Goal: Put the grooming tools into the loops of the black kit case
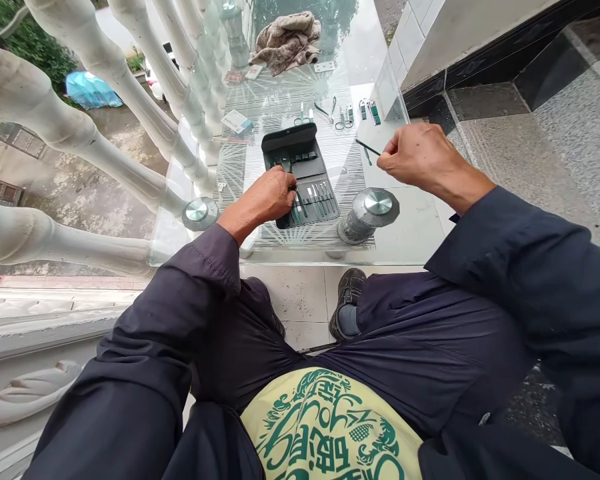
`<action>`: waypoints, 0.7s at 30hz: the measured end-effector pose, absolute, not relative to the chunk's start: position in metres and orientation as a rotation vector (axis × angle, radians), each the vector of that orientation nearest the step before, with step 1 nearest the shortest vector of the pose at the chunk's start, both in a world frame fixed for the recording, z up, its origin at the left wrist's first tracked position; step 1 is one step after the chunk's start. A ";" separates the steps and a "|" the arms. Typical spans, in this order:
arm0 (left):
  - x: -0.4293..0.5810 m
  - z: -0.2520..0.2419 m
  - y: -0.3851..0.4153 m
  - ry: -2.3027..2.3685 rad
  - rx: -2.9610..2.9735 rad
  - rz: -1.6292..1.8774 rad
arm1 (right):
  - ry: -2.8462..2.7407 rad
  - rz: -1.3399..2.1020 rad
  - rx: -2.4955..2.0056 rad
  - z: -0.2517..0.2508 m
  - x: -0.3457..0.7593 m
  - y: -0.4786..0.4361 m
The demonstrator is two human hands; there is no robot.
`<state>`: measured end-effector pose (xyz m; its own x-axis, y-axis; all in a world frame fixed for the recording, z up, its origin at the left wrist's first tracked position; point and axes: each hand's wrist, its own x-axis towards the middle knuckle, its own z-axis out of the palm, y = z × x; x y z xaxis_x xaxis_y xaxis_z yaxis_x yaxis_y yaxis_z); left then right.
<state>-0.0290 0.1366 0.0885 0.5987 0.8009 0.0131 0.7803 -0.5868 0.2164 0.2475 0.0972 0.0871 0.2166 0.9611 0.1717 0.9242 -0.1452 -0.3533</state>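
An unfolded dark manicure case [313,167] lies on the glass table, its lower flap lined with several slim green-and-silver tools [321,195]. Across the left part of the case, my left hand [267,197] is closed with its fingers curled over it; the fingertips are hidden. My right hand [425,157], raised to the right of the case, pinches a thin dark green manicure tool [367,147] that points left. Just beneath that tool, another small green tool [368,159] shows. Beyond the case are small scissors [300,119], cuticle nippers [329,112] and nail clippers [374,112].
The glass table [410,230] has round metal-capped supports [379,202] near its front edge. A crumpled brown cloth [287,41] lies toward the back, and a small box [237,122] left of the case. White balusters [75,143] stand left; stone steps [510,147] are right.
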 end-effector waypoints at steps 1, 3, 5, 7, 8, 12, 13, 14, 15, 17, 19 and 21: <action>-0.030 0.089 0.135 1.296 2.660 0.146 | -1.746 0.216 -2.058 0.090 0.241 0.088; -0.032 0.092 0.131 1.250 2.690 0.090 | -1.678 0.439 -1.955 0.092 0.226 0.069; -0.034 0.093 0.127 1.214 2.697 0.017 | -1.606 0.681 -1.840 0.087 0.210 0.053; -0.035 0.093 0.124 1.195 2.713 -0.014 | -1.554 0.852 -1.752 0.080 0.194 0.040; -0.035 0.093 0.123 1.194 2.721 -0.012 | -1.531 0.907 -1.733 0.076 0.187 0.035; -0.034 0.090 0.118 1.217 2.737 0.015 | -1.428 0.948 -1.742 0.058 0.169 0.025; -0.033 0.090 0.117 1.228 2.741 0.016 | -1.409 0.947 -1.727 0.053 0.167 0.025; -0.032 0.089 0.115 1.241 2.746 0.018 | -1.393 0.953 -1.699 0.048 0.167 0.026; -0.032 0.089 0.113 1.258 2.750 0.023 | -1.381 0.973 -1.664 0.042 0.167 0.028; -0.031 0.089 0.110 1.300 2.752 0.028 | -1.339 1.030 -1.581 0.033 0.168 0.033; -0.031 0.088 0.107 1.335 2.753 0.038 | -1.265 1.095 -1.497 0.027 0.167 0.037; -0.031 0.085 0.106 1.339 2.758 0.057 | -1.182 1.158 -1.419 0.026 0.165 0.038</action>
